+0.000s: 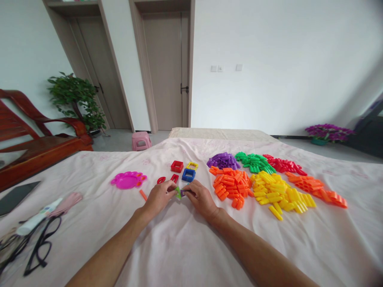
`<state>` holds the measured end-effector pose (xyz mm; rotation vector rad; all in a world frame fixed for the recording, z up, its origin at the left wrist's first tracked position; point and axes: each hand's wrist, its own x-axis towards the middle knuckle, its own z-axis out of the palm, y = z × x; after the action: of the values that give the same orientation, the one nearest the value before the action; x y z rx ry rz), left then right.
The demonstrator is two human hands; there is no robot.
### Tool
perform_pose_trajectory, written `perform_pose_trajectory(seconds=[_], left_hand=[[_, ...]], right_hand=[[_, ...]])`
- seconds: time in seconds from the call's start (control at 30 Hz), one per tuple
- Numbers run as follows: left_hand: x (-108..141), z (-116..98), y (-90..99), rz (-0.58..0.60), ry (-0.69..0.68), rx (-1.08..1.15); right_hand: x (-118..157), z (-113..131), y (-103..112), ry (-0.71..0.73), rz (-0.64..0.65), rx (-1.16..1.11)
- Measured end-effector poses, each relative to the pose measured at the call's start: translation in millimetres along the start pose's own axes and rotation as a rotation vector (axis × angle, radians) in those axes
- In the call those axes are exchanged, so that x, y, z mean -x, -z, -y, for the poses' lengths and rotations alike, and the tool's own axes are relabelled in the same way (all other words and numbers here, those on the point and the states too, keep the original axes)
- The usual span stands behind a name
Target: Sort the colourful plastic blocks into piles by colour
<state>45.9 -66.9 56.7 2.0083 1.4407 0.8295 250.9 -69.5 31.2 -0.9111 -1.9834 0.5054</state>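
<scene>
My left hand point(161, 195) pinches a small green plastic piece point(178, 193) low over the cloth. Close beside it, my right hand point(201, 198) grips a small purple plastic piece point(182, 193). The two pieces meet or nearly meet; I cannot tell whether they are joined. Just beyond my fingers lie a stack of red square frames point(176, 166), a yellow frame point(192, 166) and blue square frames point(188, 175). Smaller red pieces, one rounded point(161, 180) and one narrow point(174, 178), rest nearer my left hand. An orange stick point(143, 195) lies left of that hand.
Right of my hands are piles of purple point(223, 160), orange point(231, 185), yellow point(278, 191), green point(255, 162) and red point(285, 165) tubes, with more orange tubes point(320, 189). A pink paw-shaped tray point(127, 180), eyeglasses point(42, 245), a white tube point(38, 217) and a dark tablet-like object point(18, 197) lie left.
</scene>
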Motion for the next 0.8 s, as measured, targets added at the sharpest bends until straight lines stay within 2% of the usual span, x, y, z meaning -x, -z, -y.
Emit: perform_pose_trajectory(seconds=[0.1, 0.2, 0.43, 0.57, 0.8], left_hand=[[0, 2, 1.8, -0.040, 0.051, -0.065], [-1, 2, 1.1, -0.035, 0.057, -0.065], [-1, -1, -3.0, 0.098, 0.064, 0.156], [-3, 5, -5.8, 0.138, 0.062, 0.237], [-3, 9, -10.6, 0.139, 0.099, 0.399]], right_hand=[[0, 2, 1, 0.031, -0.031, -0.028], [1, 1, 0, 0.069, 0.005, -0.028], [1, 1, -1, 0.102, 0.132, 0.141], [-1, 5, -1, 0.103, 0.145, 0.255], [0, 0, -4, 0.052, 0.120, 0.261]])
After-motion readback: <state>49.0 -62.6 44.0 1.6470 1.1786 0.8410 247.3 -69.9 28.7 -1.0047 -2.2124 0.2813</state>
